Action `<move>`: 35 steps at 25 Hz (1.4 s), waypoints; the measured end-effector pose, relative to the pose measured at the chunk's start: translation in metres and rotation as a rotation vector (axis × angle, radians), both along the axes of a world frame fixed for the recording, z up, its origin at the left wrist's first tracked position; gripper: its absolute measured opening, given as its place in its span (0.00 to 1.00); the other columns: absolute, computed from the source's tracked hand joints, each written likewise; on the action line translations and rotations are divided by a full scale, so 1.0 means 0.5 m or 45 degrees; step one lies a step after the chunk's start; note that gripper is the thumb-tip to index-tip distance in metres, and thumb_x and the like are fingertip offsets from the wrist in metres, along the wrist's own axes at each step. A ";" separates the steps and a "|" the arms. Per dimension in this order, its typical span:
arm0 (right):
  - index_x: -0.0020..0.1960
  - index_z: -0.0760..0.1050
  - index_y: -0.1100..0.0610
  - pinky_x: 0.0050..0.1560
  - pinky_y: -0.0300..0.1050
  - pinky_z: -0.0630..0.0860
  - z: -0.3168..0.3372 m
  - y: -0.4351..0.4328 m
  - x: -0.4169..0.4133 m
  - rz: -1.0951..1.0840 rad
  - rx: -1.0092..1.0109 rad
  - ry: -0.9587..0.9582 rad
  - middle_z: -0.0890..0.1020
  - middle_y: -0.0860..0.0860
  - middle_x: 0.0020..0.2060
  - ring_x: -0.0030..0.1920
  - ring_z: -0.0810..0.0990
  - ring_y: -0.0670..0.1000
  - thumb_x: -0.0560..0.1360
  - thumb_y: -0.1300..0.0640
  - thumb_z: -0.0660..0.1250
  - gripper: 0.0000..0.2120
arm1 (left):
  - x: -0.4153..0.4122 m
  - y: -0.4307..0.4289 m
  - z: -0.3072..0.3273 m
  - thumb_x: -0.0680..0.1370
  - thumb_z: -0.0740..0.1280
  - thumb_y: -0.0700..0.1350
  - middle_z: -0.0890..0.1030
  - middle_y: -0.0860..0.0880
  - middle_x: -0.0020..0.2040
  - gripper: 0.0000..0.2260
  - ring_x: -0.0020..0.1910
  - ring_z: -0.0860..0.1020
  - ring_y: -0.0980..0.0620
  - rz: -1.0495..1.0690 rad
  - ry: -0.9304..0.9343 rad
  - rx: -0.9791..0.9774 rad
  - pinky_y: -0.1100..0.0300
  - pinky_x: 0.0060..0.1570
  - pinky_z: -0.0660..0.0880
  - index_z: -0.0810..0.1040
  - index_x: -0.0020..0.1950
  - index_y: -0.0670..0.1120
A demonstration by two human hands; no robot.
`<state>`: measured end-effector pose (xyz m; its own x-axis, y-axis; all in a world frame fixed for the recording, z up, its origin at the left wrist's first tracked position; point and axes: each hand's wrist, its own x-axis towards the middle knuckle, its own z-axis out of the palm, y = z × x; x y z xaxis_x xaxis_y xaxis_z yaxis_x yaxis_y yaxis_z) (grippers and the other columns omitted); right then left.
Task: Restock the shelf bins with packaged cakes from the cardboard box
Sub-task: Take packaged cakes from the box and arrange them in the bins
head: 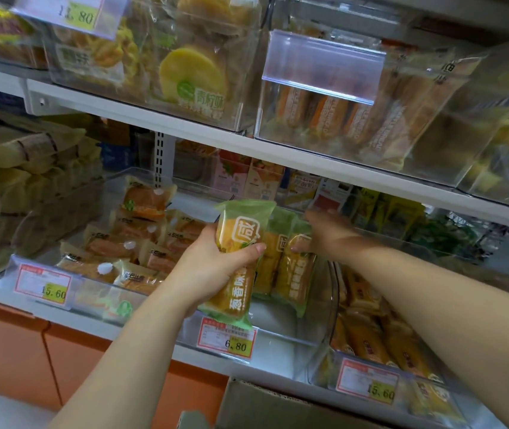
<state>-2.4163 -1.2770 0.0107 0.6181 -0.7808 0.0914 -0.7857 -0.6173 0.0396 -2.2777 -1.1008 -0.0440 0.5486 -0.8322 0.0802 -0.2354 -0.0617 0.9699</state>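
The left hand (213,258) clasps a green-wrapped cake (237,239) over the clear bin (281,335), while at its 3 o'clock the blurred right hand (324,233) touches standing cakes (293,274), grip unclear, cardboard box (278,407) at 6 o'clock.

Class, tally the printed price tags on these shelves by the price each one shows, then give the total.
15.60 tags: 2
6.80 tag: 1
11.80 tag, digits blurred: 1
Total: 4
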 end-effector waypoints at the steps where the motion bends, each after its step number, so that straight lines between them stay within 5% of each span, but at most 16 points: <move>1: 0.69 0.67 0.51 0.60 0.48 0.69 -0.004 -0.002 -0.003 0.000 0.053 -0.052 0.72 0.53 0.67 0.66 0.70 0.55 0.70 0.43 0.73 0.32 | 0.000 0.000 0.001 0.68 0.75 0.61 0.82 0.55 0.52 0.27 0.51 0.81 0.53 -0.004 0.009 -0.001 0.49 0.55 0.79 0.72 0.62 0.54; 5: 0.68 0.67 0.51 0.59 0.47 0.69 -0.009 -0.002 -0.006 0.032 0.121 -0.114 0.71 0.52 0.65 0.65 0.70 0.54 0.70 0.44 0.73 0.31 | 0.002 -0.001 0.000 0.67 0.76 0.61 0.82 0.54 0.52 0.27 0.50 0.82 0.52 -0.014 0.033 0.003 0.48 0.55 0.79 0.72 0.61 0.54; 11: 0.77 0.57 0.49 0.72 0.56 0.62 0.010 -0.017 -0.001 -0.105 0.135 0.278 0.60 0.53 0.76 0.75 0.56 0.58 0.63 0.29 0.70 0.50 | -0.002 0.001 0.006 0.68 0.75 0.60 0.81 0.55 0.51 0.24 0.49 0.81 0.53 -0.022 0.021 -0.002 0.49 0.54 0.79 0.70 0.58 0.56; 25: 0.78 0.51 0.48 0.73 0.59 0.53 -0.024 -0.028 0.016 -0.145 -0.042 0.354 0.55 0.54 0.77 0.76 0.50 0.60 0.66 0.36 0.73 0.49 | -0.001 0.009 0.008 0.68 0.75 0.61 0.82 0.54 0.53 0.28 0.50 0.82 0.53 -0.045 0.031 0.009 0.49 0.53 0.80 0.71 0.63 0.54; 27: 0.77 0.52 0.45 0.72 0.57 0.57 -0.003 -0.004 0.003 -0.054 -0.002 0.087 0.57 0.52 0.76 0.75 0.53 0.57 0.67 0.38 0.72 0.46 | -0.006 0.011 0.012 0.68 0.75 0.61 0.82 0.55 0.52 0.27 0.50 0.82 0.54 -0.029 0.019 -0.002 0.51 0.53 0.80 0.71 0.62 0.54; 30: 0.74 0.57 0.37 0.67 0.57 0.69 0.047 0.069 -0.022 0.260 0.794 -0.689 0.69 0.48 0.71 0.70 0.70 0.53 0.71 0.38 0.68 0.36 | -0.017 0.008 0.022 0.69 0.75 0.60 0.80 0.56 0.53 0.27 0.52 0.80 0.56 0.000 -0.039 -0.065 0.56 0.52 0.78 0.70 0.63 0.54; 31: 0.73 0.58 0.37 0.62 0.55 0.74 0.059 0.100 -0.027 0.343 1.032 -0.763 0.74 0.46 0.67 0.65 0.76 0.52 0.69 0.36 0.67 0.35 | -0.026 0.005 0.025 0.69 0.75 0.60 0.80 0.57 0.54 0.28 0.53 0.79 0.57 -0.003 -0.086 -0.084 0.57 0.52 0.77 0.69 0.64 0.55; 35: 0.64 0.72 0.44 0.46 0.47 0.82 0.069 0.135 -0.023 0.331 0.930 -0.826 0.83 0.47 0.54 0.52 0.83 0.50 0.65 0.47 0.77 0.29 | -0.050 0.001 0.043 0.70 0.74 0.60 0.76 0.59 0.60 0.33 0.60 0.75 0.57 -0.119 -0.260 -0.108 0.60 0.55 0.73 0.66 0.70 0.55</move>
